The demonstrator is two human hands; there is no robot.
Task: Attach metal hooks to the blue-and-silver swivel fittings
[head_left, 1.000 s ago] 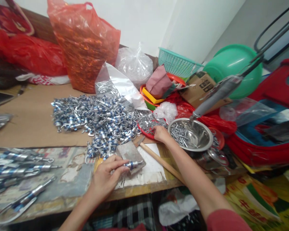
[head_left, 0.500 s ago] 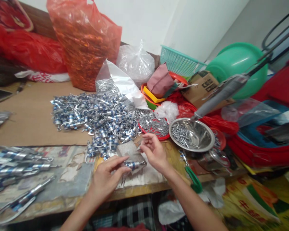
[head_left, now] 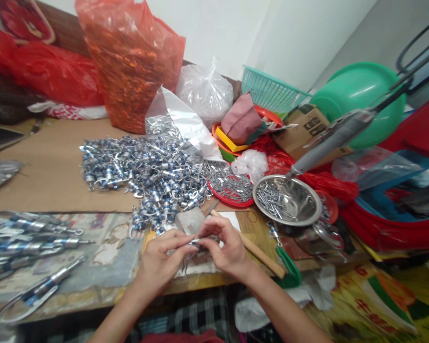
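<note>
Over the front edge of the workbench, my left hand (head_left: 166, 255) pinches a small blue-and-silver metal fitting (head_left: 194, 243) between thumb and fingers. My right hand (head_left: 227, 245) meets it from the other side, its thumb and fingertips closed at the fitting's right end. Most of the fitting is hidden by the fingers. Just behind the hands sits a grey metal block (head_left: 190, 220). A wooden handle (head_left: 262, 255) lies slanting beside my right wrist. Further back spreads a heap of similar blue-and-silver fittings with hooks (head_left: 153, 174).
Right of the heap are a red tray of small metal parts (head_left: 232, 183) and a steel bowl of pins (head_left: 300, 209). Larger hooked fittings (head_left: 32, 247) lie at left. A green strap (head_left: 289, 274) hangs at the bench edge. Bags, including an orange one (head_left: 132, 66), line the back.
My right hand has come down and left to meet the left hand at the fitting. The wooden handle now shows beside my right wrist. The view has shifted slightly.
</note>
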